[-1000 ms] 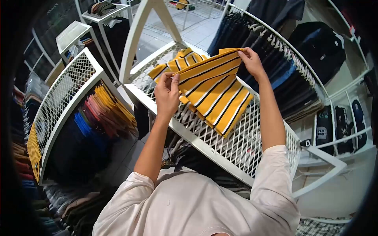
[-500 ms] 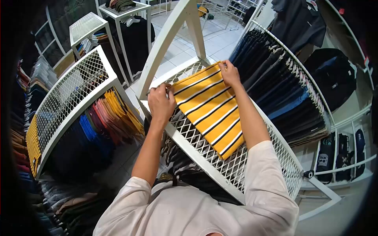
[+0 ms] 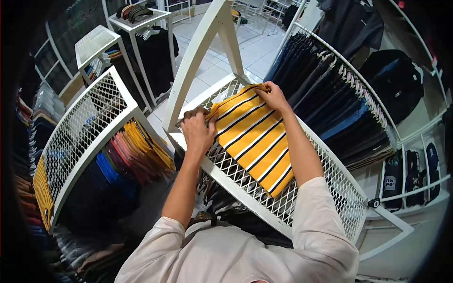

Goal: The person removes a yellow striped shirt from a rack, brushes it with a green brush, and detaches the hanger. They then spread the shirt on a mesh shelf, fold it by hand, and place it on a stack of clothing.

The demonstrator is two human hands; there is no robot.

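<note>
A folded yellow garment with black and white stripes (image 3: 257, 141) lies on the white mesh top of a rack (image 3: 226, 177). At its far left corner my left hand (image 3: 198, 129) pinches the gathered edge between thumb and fingers. The far right corner is gripped by my right hand (image 3: 273, 96), fingers closed on the cloth. Between the hands the far edge is bunched and slightly raised, while the near corner rests flat on the mesh.
Dark trousers and jeans (image 3: 330, 99) hang on a curved rail at right. A second mesh-topped rack (image 3: 85, 122) with colourful clothes stands at left. A white slanted frame post (image 3: 191, 66) rises beyond my left hand. Rolled dark items (image 3: 392, 181) fill shelves at right.
The far edge of the striped garment, flat and straight before, is now bunched near both hands. The view has shifted slightly. Both hands still hold the cloth.
</note>
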